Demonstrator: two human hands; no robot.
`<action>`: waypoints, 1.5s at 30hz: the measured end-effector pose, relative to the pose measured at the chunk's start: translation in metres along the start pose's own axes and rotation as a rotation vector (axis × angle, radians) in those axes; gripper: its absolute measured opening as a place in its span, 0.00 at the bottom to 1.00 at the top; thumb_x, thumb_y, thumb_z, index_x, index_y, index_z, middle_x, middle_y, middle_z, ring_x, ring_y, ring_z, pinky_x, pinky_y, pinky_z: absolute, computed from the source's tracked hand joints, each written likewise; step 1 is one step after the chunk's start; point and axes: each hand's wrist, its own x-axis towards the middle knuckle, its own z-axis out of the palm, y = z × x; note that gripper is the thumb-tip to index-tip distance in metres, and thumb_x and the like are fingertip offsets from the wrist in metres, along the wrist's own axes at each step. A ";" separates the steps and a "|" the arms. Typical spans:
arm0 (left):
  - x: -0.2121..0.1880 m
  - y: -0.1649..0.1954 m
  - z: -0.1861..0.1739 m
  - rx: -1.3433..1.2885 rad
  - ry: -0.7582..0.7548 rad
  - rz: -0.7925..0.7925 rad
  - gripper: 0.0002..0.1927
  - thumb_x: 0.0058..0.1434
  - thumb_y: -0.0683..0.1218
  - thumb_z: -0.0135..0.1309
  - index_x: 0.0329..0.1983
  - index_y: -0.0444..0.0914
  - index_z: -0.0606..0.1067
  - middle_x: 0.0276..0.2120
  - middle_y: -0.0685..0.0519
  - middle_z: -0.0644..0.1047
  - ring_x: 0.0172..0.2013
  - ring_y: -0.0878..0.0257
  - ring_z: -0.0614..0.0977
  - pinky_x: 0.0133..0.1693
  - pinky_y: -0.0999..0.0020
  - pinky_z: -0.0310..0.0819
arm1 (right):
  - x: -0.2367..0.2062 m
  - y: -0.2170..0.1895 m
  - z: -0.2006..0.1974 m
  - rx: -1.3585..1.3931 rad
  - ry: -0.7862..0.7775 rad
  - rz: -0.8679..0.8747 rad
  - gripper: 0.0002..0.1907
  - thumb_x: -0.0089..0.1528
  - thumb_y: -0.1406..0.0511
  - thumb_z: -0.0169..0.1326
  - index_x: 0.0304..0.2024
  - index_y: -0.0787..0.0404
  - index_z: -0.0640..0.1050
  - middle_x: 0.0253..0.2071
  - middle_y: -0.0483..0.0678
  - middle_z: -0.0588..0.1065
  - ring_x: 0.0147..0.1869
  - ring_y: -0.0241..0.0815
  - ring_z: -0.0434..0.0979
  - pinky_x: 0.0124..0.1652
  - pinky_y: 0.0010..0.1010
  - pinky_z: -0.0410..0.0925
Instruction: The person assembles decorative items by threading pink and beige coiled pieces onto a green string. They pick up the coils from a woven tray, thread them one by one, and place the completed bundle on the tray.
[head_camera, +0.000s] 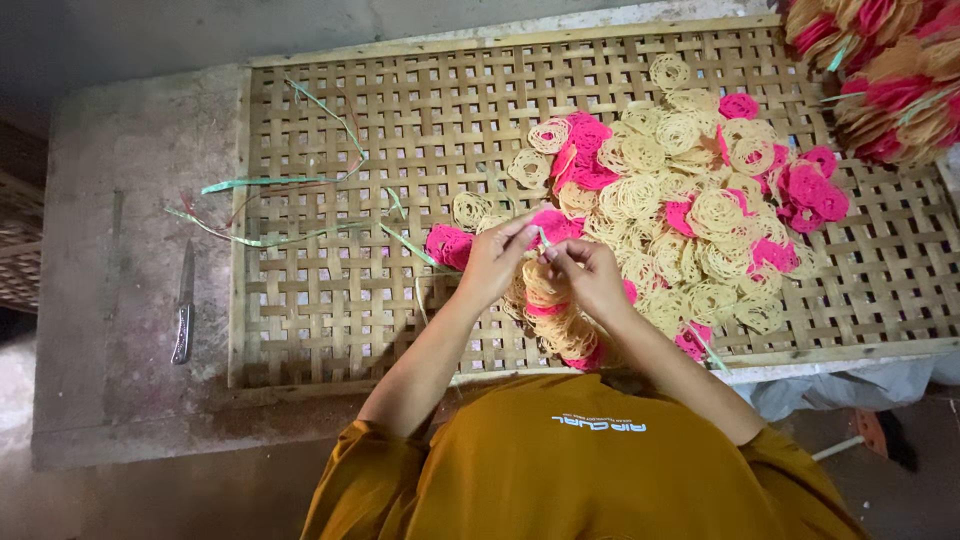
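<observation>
Pinching a thin pale strip (541, 238) between both sets of fingertips: left hand (493, 262) and right hand (590, 275) pressed together over a stacked bundle of round yellow and pink lattice crackers (553, 318), at six o'clock on the woven bamboo tray (330, 300). Bundle apparently mid-tying. Already bound: finished bundles (885, 75) at one o'clock. Left to do: loose heap of crackers (690, 215) at three o'clock. Spare green strips (270, 235) at nine o'clock, small metal knife (184, 305) beyond.
</observation>
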 end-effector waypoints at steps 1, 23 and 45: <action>-0.003 0.004 0.000 0.064 -0.035 -0.010 0.20 0.72 0.46 0.49 0.65 0.38 0.74 0.53 0.51 0.82 0.48 0.69 0.80 0.53 0.72 0.75 | 0.000 0.001 0.000 0.001 0.005 0.002 0.11 0.70 0.68 0.50 0.37 0.66 0.82 0.30 0.43 0.78 0.32 0.30 0.73 0.35 0.23 0.67; -0.016 0.015 -0.025 0.913 0.308 -0.155 0.27 0.61 0.46 0.61 0.63 0.43 0.72 0.60 0.48 0.75 0.55 0.53 0.76 0.59 0.54 0.69 | -0.030 -0.021 -0.017 -0.402 0.138 -0.427 0.05 0.66 0.69 0.56 0.40 0.62 0.84 0.41 0.49 0.79 0.50 0.43 0.76 0.56 0.36 0.64; -0.019 -0.011 -0.013 -0.567 0.235 -0.097 0.20 0.74 0.41 0.42 0.67 0.33 0.70 0.60 0.46 0.76 0.56 0.59 0.80 0.57 0.62 0.77 | -0.006 -0.027 0.017 -0.509 0.051 -0.407 0.06 0.61 0.66 0.60 0.33 0.65 0.82 0.31 0.53 0.80 0.36 0.46 0.79 0.41 0.36 0.69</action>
